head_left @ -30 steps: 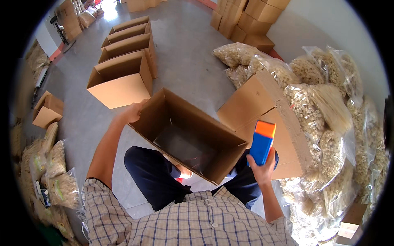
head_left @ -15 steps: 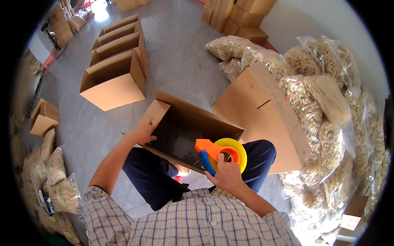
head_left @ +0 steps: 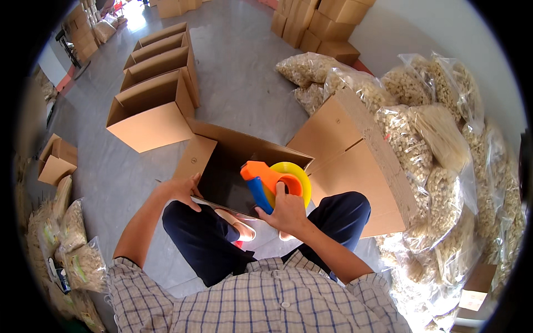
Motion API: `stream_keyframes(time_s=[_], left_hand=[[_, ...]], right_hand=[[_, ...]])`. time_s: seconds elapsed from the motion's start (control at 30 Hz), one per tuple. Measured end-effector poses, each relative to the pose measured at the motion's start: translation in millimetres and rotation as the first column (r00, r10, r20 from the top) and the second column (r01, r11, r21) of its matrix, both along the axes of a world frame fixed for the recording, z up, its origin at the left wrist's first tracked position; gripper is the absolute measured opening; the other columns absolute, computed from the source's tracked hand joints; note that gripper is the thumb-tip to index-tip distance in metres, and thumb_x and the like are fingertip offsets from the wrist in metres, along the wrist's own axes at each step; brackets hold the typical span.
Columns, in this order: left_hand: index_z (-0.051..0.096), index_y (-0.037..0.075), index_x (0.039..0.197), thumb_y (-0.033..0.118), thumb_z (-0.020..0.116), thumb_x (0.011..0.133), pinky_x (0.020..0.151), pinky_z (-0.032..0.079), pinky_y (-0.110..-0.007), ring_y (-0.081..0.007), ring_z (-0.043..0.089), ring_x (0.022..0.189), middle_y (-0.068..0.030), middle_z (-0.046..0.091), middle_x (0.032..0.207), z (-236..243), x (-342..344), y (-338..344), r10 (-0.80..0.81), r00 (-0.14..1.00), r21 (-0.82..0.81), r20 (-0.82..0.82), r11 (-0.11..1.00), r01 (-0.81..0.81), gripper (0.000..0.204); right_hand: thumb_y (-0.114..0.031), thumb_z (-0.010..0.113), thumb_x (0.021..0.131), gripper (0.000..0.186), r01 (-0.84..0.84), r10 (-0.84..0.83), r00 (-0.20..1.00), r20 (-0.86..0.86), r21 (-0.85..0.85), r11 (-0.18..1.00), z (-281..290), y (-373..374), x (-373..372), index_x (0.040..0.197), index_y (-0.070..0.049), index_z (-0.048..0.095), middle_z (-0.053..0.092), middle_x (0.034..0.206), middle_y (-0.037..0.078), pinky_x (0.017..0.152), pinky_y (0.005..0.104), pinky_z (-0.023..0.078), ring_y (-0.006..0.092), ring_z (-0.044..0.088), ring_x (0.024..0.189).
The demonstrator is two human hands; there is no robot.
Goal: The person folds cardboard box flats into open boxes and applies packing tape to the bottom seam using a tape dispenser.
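A brown cardboard box (head_left: 244, 142) stands open-topped in front of my knees, its dark inside facing up. At its near left corner, my left hand (head_left: 182, 191) grips the edge, below a flap (head_left: 194, 158) that juts out to the left. My right hand (head_left: 287, 212) is wrapped round an orange tape dispenser (head_left: 261, 173) with a blue handle (head_left: 259, 194). A yellow-rimmed roll of tape (head_left: 300, 176) sits on the dispenser. This hand is above the box's near right side, so the dispenser hides part of that edge.
A row of several open boxes (head_left: 150, 119) stands ahead on the left. Flattened cardboard (head_left: 355, 183) leans at my right against piled clear bags of pale pieces (head_left: 411, 144). More bags (head_left: 78, 244) lie at the left, near a small box (head_left: 58, 158). Stacked boxes (head_left: 333, 28) stand far back.
The box has shifted left toward the row of boxes, its left flap going with it. Both hands moved left too, the right one carrying the tape dispenser.
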State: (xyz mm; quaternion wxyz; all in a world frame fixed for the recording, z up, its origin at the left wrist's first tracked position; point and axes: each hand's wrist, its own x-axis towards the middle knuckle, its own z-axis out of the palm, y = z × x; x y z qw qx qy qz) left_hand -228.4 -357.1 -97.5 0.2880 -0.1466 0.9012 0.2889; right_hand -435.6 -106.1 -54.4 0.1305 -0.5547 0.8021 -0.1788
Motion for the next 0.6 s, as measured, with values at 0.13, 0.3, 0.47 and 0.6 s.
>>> stream_keyframes(time_s=[0.13,0.3,0.47,0.6], left_hand=[[0.068,0.017,0.095,0.041,0.071,0.060,0.094,0.034,-0.031,-0.0309,0.038,0.119,-0.0231,0.026,0.136,4.2,-9.6,1.6,0.008,0.997,0.039,0.078,0.999,-0.011,0.042],[0.068,0.014,0.093,0.036,0.074,0.058,0.087,0.040,-0.030,-0.0310,0.051,0.103,-0.0180,0.036,0.133,10.2,13.4,-1.8,0.075,0.996,0.100,-0.054,0.993,-0.069,0.041],[0.069,0.011,0.087,0.036,0.076,0.055,0.076,0.045,-0.032,-0.0270,0.058,0.089,-0.0119,0.060,0.103,-20.7,-5.3,-27.6,0.113,0.988,0.103,0.109,0.987,-0.124,0.042],[0.068,0.008,0.081,0.040,0.078,0.050,0.069,0.047,-0.036,-0.0257,0.060,0.081,-0.0083,0.065,0.085,31.2,-57.0,-11.7,0.174,0.973,-0.132,0.151,0.979,-0.155,0.046]], right_hand=[[-0.046,0.065,0.066,0.066,-0.092,0.083,0.939,0.334,0.012,0.996,-15.8,-16.4,18.4,0.100,0.006,0.041,0.057,0.077,0.024,0.067,0.0395,0.046,0.0366,0.058,0.073],[-0.045,0.068,0.063,0.068,-0.126,0.127,0.923,0.364,-0.026,0.992,-68.7,-16.9,-8.6,0.105,0.004,0.046,0.059,0.090,0.021,0.072,0.0369,0.047,0.0324,0.059,0.079],[-0.029,0.075,0.065,0.058,-0.032,0.122,0.710,0.694,-0.142,0.989,-41.2,-28.5,-33.4,0.107,0.001,0.048,0.059,0.086,0.010,0.071,0.0288,0.047,0.0168,0.058,0.078],[-0.017,0.074,0.068,0.047,0.135,0.274,0.631,0.726,-0.451,0.882,33.2,-60.6,-62.7,0.104,0.001,0.049,0.059,0.088,0.007,0.070,0.0275,0.047,0.0132,0.058,0.077]])
